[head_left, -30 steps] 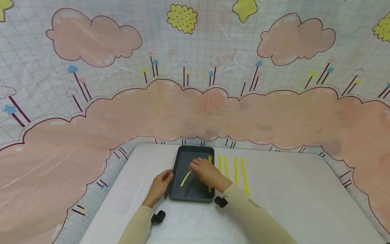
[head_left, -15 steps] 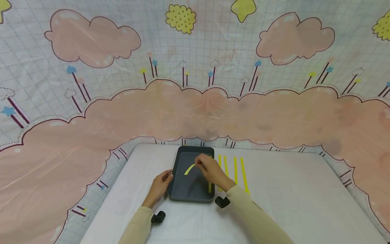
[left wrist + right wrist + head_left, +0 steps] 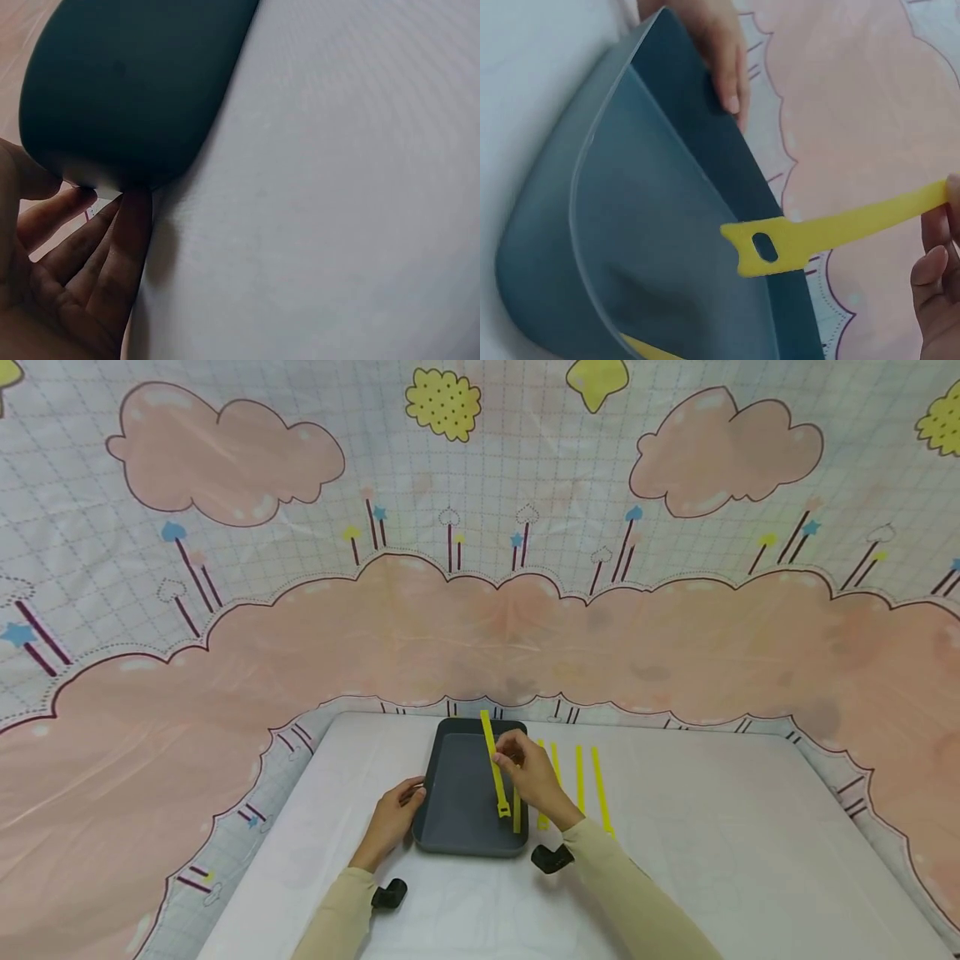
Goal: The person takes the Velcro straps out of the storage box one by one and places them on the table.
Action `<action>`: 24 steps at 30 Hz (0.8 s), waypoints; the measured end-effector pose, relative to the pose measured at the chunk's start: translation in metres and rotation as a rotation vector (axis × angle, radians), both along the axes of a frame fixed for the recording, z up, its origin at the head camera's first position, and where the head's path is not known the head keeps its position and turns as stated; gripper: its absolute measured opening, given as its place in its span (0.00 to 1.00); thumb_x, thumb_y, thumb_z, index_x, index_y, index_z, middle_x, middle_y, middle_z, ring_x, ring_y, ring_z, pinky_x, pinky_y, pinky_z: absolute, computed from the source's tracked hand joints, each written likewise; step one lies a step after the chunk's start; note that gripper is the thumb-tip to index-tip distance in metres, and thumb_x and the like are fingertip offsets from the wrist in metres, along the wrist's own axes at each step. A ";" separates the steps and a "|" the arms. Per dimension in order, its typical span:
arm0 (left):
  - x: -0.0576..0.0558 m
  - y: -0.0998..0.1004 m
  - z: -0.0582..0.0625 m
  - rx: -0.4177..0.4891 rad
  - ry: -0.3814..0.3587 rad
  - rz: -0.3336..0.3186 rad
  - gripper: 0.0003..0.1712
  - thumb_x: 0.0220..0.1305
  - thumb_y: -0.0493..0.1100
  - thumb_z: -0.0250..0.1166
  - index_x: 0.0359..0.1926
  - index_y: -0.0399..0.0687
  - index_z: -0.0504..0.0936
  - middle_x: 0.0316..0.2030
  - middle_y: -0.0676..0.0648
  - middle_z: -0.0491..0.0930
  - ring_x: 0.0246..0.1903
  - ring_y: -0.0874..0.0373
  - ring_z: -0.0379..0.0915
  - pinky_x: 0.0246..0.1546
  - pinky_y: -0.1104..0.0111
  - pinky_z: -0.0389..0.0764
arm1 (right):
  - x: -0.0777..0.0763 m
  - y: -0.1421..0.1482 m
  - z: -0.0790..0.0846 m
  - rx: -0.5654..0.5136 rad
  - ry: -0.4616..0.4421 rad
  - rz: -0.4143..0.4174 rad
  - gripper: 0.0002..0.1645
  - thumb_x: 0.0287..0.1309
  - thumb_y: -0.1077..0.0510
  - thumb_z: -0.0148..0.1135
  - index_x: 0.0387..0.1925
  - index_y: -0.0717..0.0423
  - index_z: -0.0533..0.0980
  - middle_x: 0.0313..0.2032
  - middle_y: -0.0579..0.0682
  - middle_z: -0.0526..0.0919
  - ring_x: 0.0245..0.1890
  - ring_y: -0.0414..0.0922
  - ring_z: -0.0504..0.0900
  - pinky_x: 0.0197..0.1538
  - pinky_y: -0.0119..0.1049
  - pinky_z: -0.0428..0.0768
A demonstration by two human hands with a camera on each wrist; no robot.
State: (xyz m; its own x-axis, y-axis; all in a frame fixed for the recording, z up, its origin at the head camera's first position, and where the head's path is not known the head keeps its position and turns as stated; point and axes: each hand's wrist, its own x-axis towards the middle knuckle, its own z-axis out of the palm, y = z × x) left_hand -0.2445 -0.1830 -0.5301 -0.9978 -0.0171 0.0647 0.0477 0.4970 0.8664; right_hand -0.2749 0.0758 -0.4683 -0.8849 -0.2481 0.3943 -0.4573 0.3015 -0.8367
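In the head view a dark grey rectangular tray (image 3: pixel 465 814) lies on the table. My left hand (image 3: pixel 396 818) touches the tray's left outer wall with its fingertips and thumb; the left wrist view has these fingers (image 3: pixel 112 277) against the wall, low by the table. Over the tray, my right hand (image 3: pixel 528 772) pinches a yellow hook-and-loop cable tie (image 3: pixel 495 777) near its middle. Its wide, slotted head (image 3: pixel 769 247) points toward me, with the thin tail away. Another yellow tie (image 3: pixel 517 818) lies along the tray's right side, partly hidden behind the right hand.
Several more yellow ties (image 3: pixel 602 789) lie side by side on the white table (image 3: pixel 712 843), right of the tray; the right hand and forearm cover part of them. A patterned cloth (image 3: pixel 675 643) with clouds hangs behind the table.
The right hand has moved slightly right and turned upward. The tie it holds, a short curved tail before, now shows nearly full length, standing lengthwise over the tray. The left hand stays put.
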 end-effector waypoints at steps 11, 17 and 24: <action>-0.002 0.000 -0.002 -0.005 0.009 0.002 0.21 0.72 0.43 0.58 0.62 0.42 0.77 0.54 0.36 0.82 0.57 0.41 0.78 0.59 0.49 0.76 | -0.002 0.006 -0.001 -0.211 -0.239 -0.059 0.11 0.66 0.62 0.60 0.48 0.60 0.75 0.41 0.57 0.82 0.39 0.42 0.81 0.49 0.46 0.81; -0.004 -0.001 -0.002 0.003 -0.001 -0.002 0.22 0.72 0.44 0.58 0.63 0.42 0.76 0.56 0.36 0.81 0.58 0.41 0.76 0.61 0.50 0.75 | 0.000 0.011 0.000 -0.259 -0.296 -0.097 0.09 0.65 0.62 0.61 0.46 0.60 0.75 0.38 0.50 0.82 0.37 0.37 0.80 0.44 0.36 0.79; -0.005 -0.002 -0.005 0.003 -0.005 -0.013 0.22 0.72 0.45 0.59 0.63 0.42 0.76 0.56 0.35 0.80 0.58 0.41 0.76 0.61 0.50 0.75 | -0.002 0.020 -0.006 -0.311 -0.329 -0.126 0.10 0.64 0.63 0.62 0.45 0.63 0.75 0.34 0.45 0.80 0.34 0.44 0.77 0.41 0.37 0.79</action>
